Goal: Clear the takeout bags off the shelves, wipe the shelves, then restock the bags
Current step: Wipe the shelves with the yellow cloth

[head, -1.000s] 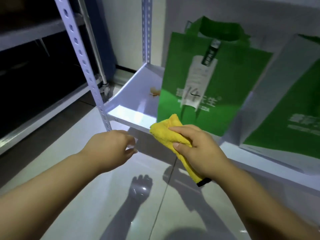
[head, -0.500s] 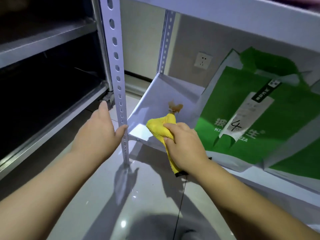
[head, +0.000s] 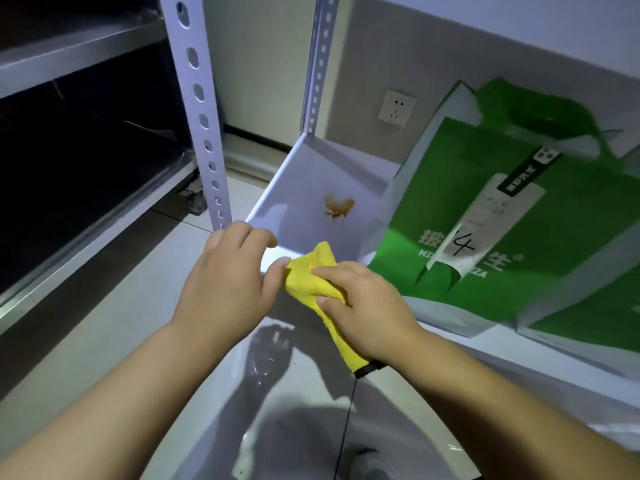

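Left hand (head: 228, 282), relaxed, has shifted to, maybe touching, the cloth (head: 310, 277) right hand (head: 367, 310) grips

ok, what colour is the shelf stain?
The stain is orange-brown; the head view shows it.

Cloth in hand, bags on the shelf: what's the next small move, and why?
Probably push the yellow cloth, gripped in the right hand, forward onto the brown stain: it lies on bare shelf just beyond the cloth, left of the green bag.
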A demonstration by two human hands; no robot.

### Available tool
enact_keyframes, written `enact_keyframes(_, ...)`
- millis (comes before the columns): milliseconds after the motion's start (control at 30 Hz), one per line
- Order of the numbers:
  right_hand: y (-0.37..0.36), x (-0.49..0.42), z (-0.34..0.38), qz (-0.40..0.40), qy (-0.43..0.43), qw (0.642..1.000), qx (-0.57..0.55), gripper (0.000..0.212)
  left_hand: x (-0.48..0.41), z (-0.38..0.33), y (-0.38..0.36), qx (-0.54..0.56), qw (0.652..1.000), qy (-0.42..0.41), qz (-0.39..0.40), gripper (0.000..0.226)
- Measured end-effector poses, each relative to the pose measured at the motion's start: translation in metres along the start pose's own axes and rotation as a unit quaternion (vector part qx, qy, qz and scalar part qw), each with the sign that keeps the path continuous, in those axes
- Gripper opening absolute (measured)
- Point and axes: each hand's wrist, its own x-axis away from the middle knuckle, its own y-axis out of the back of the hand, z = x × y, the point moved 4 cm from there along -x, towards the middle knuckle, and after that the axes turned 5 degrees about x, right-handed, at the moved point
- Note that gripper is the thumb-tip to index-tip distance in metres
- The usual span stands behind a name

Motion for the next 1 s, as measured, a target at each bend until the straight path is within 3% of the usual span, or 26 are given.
enact_keyframes(133, 0.012, 0.027, -0.021, 0.030, 0.001, 0.999, 0.012, 0.042, -0.005, -0.019, -0.014, 0.053, 0.998, 0.010, 0.034, 0.023)
enact_keyframes(367, 0.029, 0.060, -0.069, 0.073, -0.003, 0.995, 0.062, 0.042, -0.029, -0.068, -0.062, 0.108, 0.986, 0.000, 0.127, 0.039)
enact_keyframes(500, 0.035, 0.077, -0.089, 0.066, -0.001, 0.997, 0.049, 0.041, -0.041, -0.088, -0.082, 0.140, 0.976, 0.003, 0.164, 0.033)
enact_keyframes(733, 0.038, 0.107, -0.123, 0.079, -0.022, 0.995, 0.061, 0.041, -0.054, -0.106, -0.105, 0.147, 0.976, 0.053, 0.149, 0.023)
enact_keyframes(1000, 0.042, 0.126, -0.161, 0.083, -0.071, 0.992, 0.055, 0.040, -0.063, -0.136, -0.134, 0.160, 0.970, 0.012, 0.184, 0.017)
